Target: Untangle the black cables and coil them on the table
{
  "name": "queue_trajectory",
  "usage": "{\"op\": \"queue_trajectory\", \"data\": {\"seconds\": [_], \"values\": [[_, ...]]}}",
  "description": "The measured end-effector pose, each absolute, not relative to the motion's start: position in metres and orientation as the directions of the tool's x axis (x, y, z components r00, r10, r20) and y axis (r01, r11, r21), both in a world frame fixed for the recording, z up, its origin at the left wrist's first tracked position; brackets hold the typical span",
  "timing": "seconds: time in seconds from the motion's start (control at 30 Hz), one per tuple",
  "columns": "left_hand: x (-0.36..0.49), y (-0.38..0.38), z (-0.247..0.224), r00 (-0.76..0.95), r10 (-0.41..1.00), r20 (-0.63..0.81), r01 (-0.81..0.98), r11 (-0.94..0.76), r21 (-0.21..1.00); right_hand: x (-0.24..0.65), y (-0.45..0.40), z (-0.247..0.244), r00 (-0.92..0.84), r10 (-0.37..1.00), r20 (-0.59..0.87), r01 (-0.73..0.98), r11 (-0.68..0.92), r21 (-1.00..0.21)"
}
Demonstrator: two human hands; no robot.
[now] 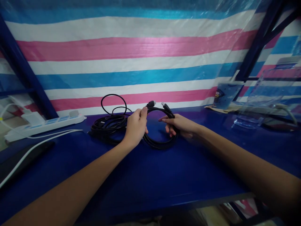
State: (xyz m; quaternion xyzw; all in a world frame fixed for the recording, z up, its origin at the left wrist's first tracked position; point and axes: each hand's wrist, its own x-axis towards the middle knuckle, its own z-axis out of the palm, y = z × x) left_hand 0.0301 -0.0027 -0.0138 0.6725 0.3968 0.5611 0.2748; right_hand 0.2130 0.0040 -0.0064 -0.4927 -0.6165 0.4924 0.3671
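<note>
A coiled black cable (160,145) is held up between my two hands, over the blue table. My left hand (136,125) is closed round the left side of the coil, and one black plug (150,104) sticks up by its thumb. On the coil's right side, my right hand (176,125) has its fingers curled round the strands, with the thumb stretched toward the middle. The cable's other plug (166,107) points up and left above that hand. Just left of my left hand lies a looser heap of black cable (110,124), with one loop standing up from it.
A white power strip (50,125) with a plugged-in charger lies at the left, near a white cord (37,150) and a flat black device (28,160). At the right stand a blue cup (227,94) with a straw and a clear plastic container (258,97). A striped sheet (131,50) hangs behind.
</note>
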Motion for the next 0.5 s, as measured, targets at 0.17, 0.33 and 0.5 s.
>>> {"op": "queue_trajectory", "data": {"seconds": [0.17, 0.33, 0.5], "values": [[0.028, -0.001, -0.016, 0.01, 0.835, 0.55, 0.326, -0.522, 0.788, 0.211, 0.003, -0.007, -0.207, 0.978, 0.001, 0.147, 0.032, -0.989], [0.029, -0.001, -0.011, 0.117, 0.865, 0.488, 0.471, -0.481, 0.739, 0.21, 0.008, -0.007, -0.016, 0.987, 0.158, 0.306, 0.155, -0.939], [0.052, 0.018, -0.006, 0.318, 0.888, 0.331, 0.694, -0.456, 0.557, 0.232, 0.02, -0.006, -0.052, 0.907, 0.419, 0.921, 0.206, -0.332]]}}
